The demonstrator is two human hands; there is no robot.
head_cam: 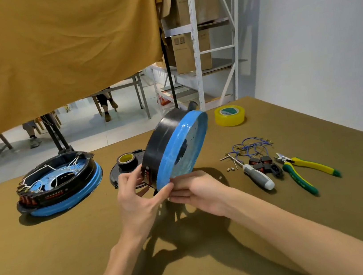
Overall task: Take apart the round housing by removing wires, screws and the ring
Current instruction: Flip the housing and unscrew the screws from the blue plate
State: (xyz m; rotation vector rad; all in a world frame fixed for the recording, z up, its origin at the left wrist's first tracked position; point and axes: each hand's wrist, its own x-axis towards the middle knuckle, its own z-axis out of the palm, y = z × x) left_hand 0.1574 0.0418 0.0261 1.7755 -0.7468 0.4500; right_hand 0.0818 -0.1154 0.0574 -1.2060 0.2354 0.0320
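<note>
Round housing (154, 150), black with a blue film-covered rim, is standing tilted on its edge above the olive table (53, 260), and I am holding it up there at its lower edge with both hands. My left hand (135, 197) is curling around the black side wall by the red switch panel, fingertips pressing on it and thumb reaching toward the blue rim. My right hand (197, 193) is lying under the bottom edge, fingers mostly straight and pointing left, thumb pressing against the blue face.

To the left, a second housing (59, 184) is lying flat with its open side up, white wires showing inside. Behind the tilted one, a black lid (117, 179) is lying on the table with a black tape roll (127, 160) sitting on it. A yellow tape roll (230, 115) is resting farther back on the right. On my right, green-and-yellow pliers (301, 169) are lying beside a grey-handled screwdriver (257, 175), with black switch parts (264, 164) between them, loose blue wires (250, 146) just behind, and a few small screws (232, 168) near the screwdriver shaft.
</note>
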